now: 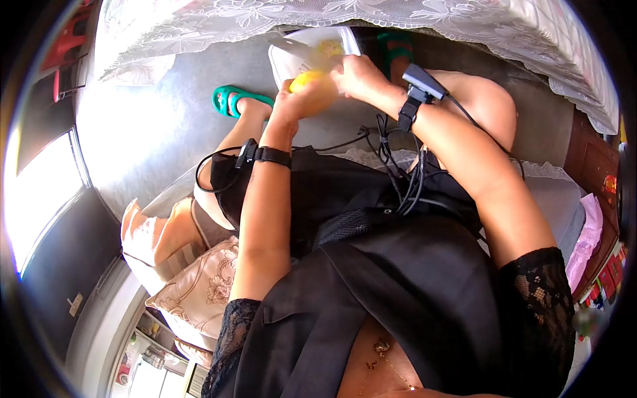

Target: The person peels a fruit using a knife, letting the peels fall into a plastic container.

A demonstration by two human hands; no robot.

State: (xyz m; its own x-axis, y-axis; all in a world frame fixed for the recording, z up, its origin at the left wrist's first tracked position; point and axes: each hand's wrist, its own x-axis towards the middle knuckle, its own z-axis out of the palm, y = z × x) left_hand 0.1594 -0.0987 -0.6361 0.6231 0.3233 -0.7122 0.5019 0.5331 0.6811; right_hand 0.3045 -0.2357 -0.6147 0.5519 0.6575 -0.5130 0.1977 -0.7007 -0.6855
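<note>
My left hand point(302, 101) is wrapped round a yellow fruit point(306, 81), held over the near side of a white bin point(284, 68). Close beside it, my right hand point(359, 77) is closed on a knife point(295, 49), whose grey blade points left across the bin's mouth and is smeared by motion. The handle is hidden in my fingers. Inside the bin, yellowish scraps point(329, 48) show behind the blade.
A table with a white lace cloth point(219, 23) hangs over the far side of the bin. Black cables point(408, 179) loop over my lap from the wrist straps. A green sandal point(229, 101) is on the floor at left, and patterned cushions point(202, 285) lie beside me.
</note>
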